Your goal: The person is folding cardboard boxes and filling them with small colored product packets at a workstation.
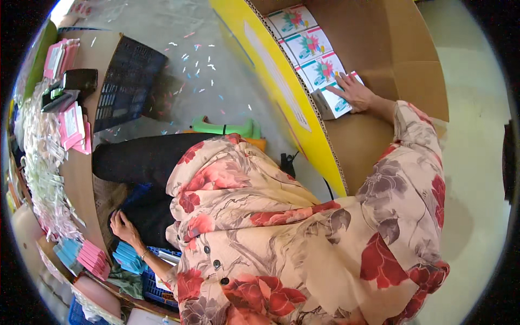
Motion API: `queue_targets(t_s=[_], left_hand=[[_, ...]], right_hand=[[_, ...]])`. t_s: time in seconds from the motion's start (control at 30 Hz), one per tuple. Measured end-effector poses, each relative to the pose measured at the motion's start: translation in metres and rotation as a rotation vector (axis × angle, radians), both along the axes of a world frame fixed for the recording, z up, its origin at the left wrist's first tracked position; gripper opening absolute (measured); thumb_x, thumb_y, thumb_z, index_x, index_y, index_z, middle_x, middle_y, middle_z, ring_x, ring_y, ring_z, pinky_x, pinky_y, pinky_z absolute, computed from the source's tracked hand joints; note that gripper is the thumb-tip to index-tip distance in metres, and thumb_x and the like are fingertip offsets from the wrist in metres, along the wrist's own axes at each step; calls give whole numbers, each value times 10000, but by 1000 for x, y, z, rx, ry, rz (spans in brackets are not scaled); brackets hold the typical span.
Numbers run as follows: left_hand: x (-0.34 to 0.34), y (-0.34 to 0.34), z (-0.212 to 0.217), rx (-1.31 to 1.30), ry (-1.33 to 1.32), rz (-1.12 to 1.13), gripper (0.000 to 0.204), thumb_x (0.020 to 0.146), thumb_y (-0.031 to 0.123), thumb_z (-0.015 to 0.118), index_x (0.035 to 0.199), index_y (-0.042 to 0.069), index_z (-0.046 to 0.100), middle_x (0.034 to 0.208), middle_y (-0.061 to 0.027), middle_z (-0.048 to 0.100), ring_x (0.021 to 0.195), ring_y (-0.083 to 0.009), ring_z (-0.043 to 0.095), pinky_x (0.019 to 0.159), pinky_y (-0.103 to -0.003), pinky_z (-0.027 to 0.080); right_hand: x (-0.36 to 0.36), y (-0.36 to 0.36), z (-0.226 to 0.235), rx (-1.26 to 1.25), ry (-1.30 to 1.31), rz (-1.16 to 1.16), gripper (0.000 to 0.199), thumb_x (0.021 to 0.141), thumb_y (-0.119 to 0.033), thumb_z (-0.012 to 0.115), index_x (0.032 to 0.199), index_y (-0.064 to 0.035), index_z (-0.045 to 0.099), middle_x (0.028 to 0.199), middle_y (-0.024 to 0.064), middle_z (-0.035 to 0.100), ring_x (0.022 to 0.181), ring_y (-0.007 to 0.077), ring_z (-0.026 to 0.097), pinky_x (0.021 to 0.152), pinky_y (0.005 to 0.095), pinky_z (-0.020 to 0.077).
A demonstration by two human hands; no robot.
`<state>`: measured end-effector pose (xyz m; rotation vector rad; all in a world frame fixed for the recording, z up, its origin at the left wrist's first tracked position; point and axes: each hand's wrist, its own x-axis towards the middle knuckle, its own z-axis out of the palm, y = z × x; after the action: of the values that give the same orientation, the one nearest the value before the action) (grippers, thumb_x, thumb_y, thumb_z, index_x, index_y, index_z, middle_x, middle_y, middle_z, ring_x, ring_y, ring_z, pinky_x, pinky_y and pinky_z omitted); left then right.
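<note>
Presently, the end box (335, 104) of a row is covered by the right hand (356, 96)

It is found inside a large yellow-sided carton (411, 43), at the near end of a row of white printed boxes (314, 44), with its grey side exposed. For a tidy fit, it should be squared against its neighbour and pressed evenly with flat fingers, so that no corner is caught or dented. The right fingers are parted and laid on the printed top; no firm grip is shown. By the left hand (125, 227), nothing is visibly held: its fingers are loosely bent beside the black trousers (138, 157), and whether anything is enclosed beneath cannot be told. Near it, blue packs (128, 257) are bundled. Farther off, pink packs (71, 127) and pale strips (46, 146) are carried by the worktop (81, 173), and small scraps (212, 67) are strewn over the floor (227, 97).
</note>
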<state>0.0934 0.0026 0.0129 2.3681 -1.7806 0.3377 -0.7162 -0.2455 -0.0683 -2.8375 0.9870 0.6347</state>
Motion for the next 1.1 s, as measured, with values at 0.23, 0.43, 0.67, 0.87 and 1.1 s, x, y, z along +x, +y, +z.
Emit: queue_targets(t_s=[0.23, 0.43, 0.67, 0.87, 1.1], left_hand=[[-8, -1, 3, 10, 8, 5, 189, 901, 150, 579, 974, 6, 676, 1024, -118, 660, 938, -297, 600, 843, -401, 453], [-4, 1, -4, -2, 60, 42, 185, 896, 152, 590, 972, 6, 676, 1022, -115, 661, 940, -293, 600, 842, -395, 455], [2, 1, -6, -8, -5, -9, 169, 896, 149, 582, 937, 27, 691, 1024, -114, 666, 924, -296, 606, 828, -389, 462], [-2, -4, -4, 19, 25, -5, 169, 893, 146, 586, 942, 22, 691, 1026, -106, 667, 941, -287, 600, 831, -382, 463], [-3, -1, 1, 37, 22, 12, 178, 904, 146, 577, 961, 18, 686, 1029, -107, 660, 940, -289, 591, 831, -389, 458]], right_hand=[[14, -16, 3, 134, 154, -26, 1227, 516, -298, 869, 1493, -131, 146, 1374, 285, 356, 1285, 436, 347, 1052, 558, 291], [11, -20, 4, 194, 134, -44, 1147, 562, -228, 820, 1493, -134, 156, 1366, 287, 355, 1273, 438, 358, 1039, 578, 293], [18, -34, 22, 149, 207, -3, 1158, 521, -154, 774, 1496, -107, 150, 1320, 263, 396, 1182, 413, 433, 983, 538, 352], [-6, 20, -58, -167, 48, -11, 862, 749, -153, 663, 1488, -189, 219, 1293, 231, 416, 1218, 389, 405, 952, 609, 331], [-9, 1, -103, -264, 190, -26, 690, 931, -138, 460, 1512, -272, 113, 1383, 183, 397, 1264, 416, 379, 950, 594, 374]])
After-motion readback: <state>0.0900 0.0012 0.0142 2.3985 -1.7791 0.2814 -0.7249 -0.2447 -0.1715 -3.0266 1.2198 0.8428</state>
